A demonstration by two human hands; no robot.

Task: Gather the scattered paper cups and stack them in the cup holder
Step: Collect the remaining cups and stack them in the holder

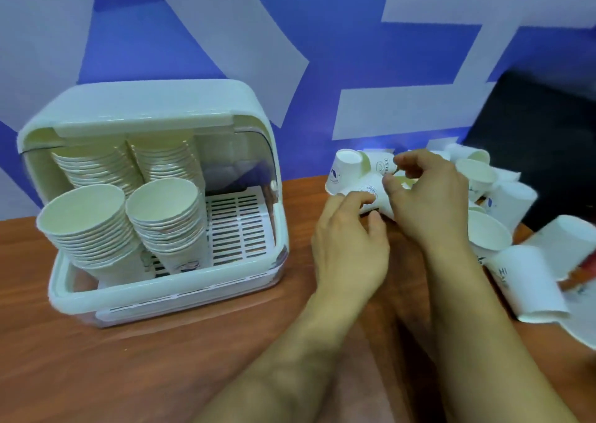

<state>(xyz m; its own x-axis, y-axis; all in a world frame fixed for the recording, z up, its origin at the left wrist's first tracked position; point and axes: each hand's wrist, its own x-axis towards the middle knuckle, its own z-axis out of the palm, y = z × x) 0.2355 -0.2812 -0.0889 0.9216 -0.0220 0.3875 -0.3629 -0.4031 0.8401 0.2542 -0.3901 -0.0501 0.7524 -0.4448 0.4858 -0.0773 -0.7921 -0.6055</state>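
Head view looks down on a brown wooden surface [145,374] where both hands work on one printed paper cup [383,201] lying on its side. The left hand [351,248] curls round the cup's body to steady it. The right hand [432,200] is closed at its mouth end, thumb and forefinger apparently pinching the rim, probably to seat it against the next cup in the pile. The two hands are close together, almost touching.

The remaining loose cups [490,235] lie tumbled on the right, within easy reach. The cup holder [161,293] stands open well to the left with four leaning stacks [90,222] already inside. Bare slatted floor [238,229] on its right side leaves room for another stack, so the job looks well along but unfinished.

The right hand covers the cup's mouth, so the exact grip is a judgement. The pile's far cups are blurred, the nearest ones run off the right edge, and a dark object [541,139] behind them cannot be identified
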